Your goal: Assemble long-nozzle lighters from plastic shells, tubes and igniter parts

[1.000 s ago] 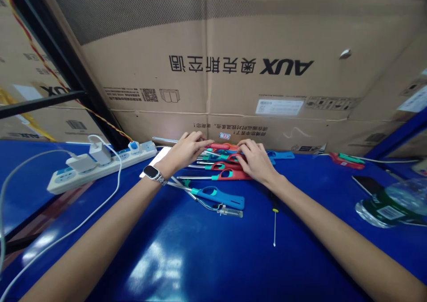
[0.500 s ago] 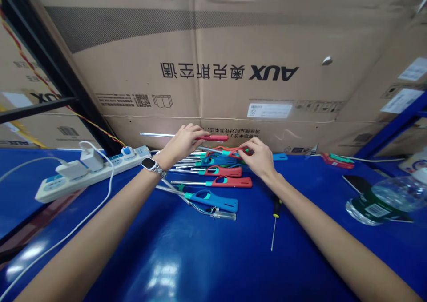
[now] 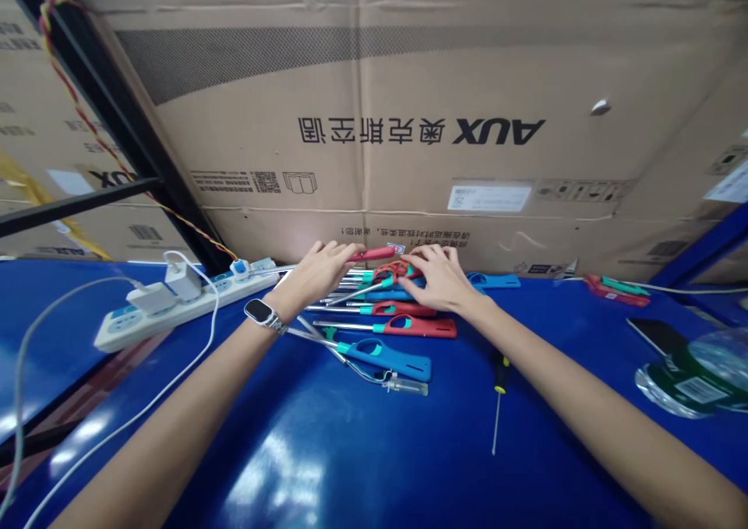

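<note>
My left hand (image 3: 324, 273), wearing a watch, is closed around a red long-nosed lighter (image 3: 374, 254), its handle sticking out to the right past the fingertips. Thumb and fingers of my right hand (image 3: 445, 281) are around the handle of another red lighter (image 3: 390, 273), whose teal collar and metal tube slant down to the left; the hand hides part of the handle. Below, a red lighter (image 3: 418, 326) and a blue lighter (image 3: 389, 357) lie on the table, handles to the right. A clear lighter part with a wire (image 3: 407, 386) lies beneath the blue one.
A large cardboard box (image 3: 409, 61) stands behind the blue table (image 3: 362, 451). At left is a white power strip (image 3: 175, 315) with plugs and cables. On the right lie a screwdriver (image 3: 499, 404), a phone (image 3: 658, 334), red and teal parts (image 3: 616, 289) and a plastic bottle (image 3: 695, 385).
My right hand has lowered its lighter onto the row, and the tube now slants down to the left. My left hand still holds the red lighter. The view has shifted slightly left.
</note>
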Available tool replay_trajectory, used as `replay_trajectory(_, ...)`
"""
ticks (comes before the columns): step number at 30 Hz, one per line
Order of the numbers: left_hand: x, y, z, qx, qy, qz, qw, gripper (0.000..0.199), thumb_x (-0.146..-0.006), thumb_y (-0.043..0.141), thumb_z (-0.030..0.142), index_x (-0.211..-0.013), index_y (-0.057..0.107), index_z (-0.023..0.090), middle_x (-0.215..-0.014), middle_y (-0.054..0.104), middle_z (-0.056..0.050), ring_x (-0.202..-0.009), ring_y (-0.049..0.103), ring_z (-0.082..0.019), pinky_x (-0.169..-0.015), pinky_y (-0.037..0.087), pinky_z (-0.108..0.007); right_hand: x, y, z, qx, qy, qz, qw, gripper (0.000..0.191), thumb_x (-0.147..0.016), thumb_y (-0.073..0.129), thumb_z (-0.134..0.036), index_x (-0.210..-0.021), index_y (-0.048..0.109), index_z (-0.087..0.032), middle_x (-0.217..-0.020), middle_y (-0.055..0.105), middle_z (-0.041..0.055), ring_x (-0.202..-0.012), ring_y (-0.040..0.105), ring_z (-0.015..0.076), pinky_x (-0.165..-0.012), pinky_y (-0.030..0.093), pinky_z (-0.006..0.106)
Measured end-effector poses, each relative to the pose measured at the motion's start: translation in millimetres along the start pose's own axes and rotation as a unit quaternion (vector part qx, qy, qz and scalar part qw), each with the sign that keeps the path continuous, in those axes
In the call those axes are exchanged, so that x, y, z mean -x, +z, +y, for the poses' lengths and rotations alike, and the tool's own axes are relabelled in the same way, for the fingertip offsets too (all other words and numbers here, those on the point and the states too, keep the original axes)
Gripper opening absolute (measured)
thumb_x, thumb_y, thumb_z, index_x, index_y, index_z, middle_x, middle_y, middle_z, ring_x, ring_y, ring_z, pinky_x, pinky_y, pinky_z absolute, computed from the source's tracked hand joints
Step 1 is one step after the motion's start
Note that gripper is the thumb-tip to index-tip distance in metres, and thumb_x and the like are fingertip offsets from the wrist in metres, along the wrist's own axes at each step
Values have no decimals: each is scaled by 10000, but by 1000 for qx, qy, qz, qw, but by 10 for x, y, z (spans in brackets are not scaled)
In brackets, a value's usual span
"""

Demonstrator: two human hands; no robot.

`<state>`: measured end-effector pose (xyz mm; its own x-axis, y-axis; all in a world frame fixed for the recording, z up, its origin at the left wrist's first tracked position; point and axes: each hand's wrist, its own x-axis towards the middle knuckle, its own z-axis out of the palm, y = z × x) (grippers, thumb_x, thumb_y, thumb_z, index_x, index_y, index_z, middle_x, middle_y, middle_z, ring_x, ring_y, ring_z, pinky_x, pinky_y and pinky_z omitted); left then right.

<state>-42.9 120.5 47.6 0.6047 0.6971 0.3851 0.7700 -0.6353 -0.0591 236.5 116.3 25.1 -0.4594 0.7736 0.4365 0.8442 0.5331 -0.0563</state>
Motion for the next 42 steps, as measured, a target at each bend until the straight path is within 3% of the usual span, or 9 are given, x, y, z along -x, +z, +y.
replay_trajectory(2,49,39,-4,4,-3,-19,1000,380,-1110,322,286,-1443,482,195,-1228,696,-123,-1040,631,-266,-930,433,-402,50,18,-1,-5,-44,-41,998,770,-870,650,-673,-1499,543,-242,-1455,569,168,-1326,495,378,-1107,316,581)
replay_trajectory(4,69,71,-20,15,-7,-28,999,403,-1114,313,307,-1471,461,197,-1204,699,-120,-1032,636,-258,-931,442,-398,74,39,6,8,-62,-70,996,866,-817,684,-728,-1524,513,-258,-1455,559,183,-1340,488,389,-1116,299,594)
replay_trajectory(11,85,49,-90,22,-28,-18,999,335,-1094,387,332,-1338,552,171,-1084,707,-112,-986,633,-267,-906,451,-408,39,52,86,53,-49,-47,996,424,-1004,561,-524,-1243,693,-200,-1121,687,126,-1049,625,294,-957,375,465)
replay_trajectory(17,138,3,-167,13,-47,13,999,320,-1097,386,354,-1281,572,171,-1015,696,-101,-925,618,-263,-871,436,-401,30,86,209,81,9,-6,997,318,-1055,453,-360,-1124,712,-189,-1059,708,116,-1020,620,297,-861,376,427)
replay_trajectory(20,148,-17,-189,14,-56,25,998,304,-1093,385,349,-1252,582,180,-974,693,-88,-911,620,-261,-875,437,-406,38,89,195,91,49,-12,995,336,-1034,433,-313,-1128,725,-177,-1081,691,151,-1038,611,319,-853,401,444)
replay_trajectory(26,182,15,-140,36,-51,-12,998,370,-1012,524,443,-1253,588,170,-1056,708,-111,-967,649,-282,-884,475,-421,79,41,82,42,2,-65,997,665,-903,591,-668,-1355,637,-183,-1340,626,191,-1232,562,384,-996,404,542)
replay_trajectory(34,48,175,-254,28,-84,-53,995,110,-930,568,301,-969,611,208,-837,699,-72,-786,680,-258,-724,482,-347,-20,36,99,57,-34,-98,993,509,-822,673,-470,-1221,646,-156,-1196,651,175,-1118,597,360,-957,424,519)
replay_trajectory(39,-135,215,-236,37,-75,-52,995,177,-931,553,296,-1051,632,194,-920,736,-94,-813,699,-271,-733,499,-362,65,2,109,35,-50,-103,993,452,-776,676,-364,-1187,642,-179,-1158,650,150,-1073,597,339,-987,411,527)
replay_trajectory(42,-220,226,-216,57,-55,-63,995,223,-936,563,280,-1108,667,182,-962,752,-99,-835,707,-267,-746,507,-361,80,-35,115,-4,-43,-121,992,507,-810,669,-363,-1286,626,-196,-1274,640,164,-1197,573,363,-1052,381,562)
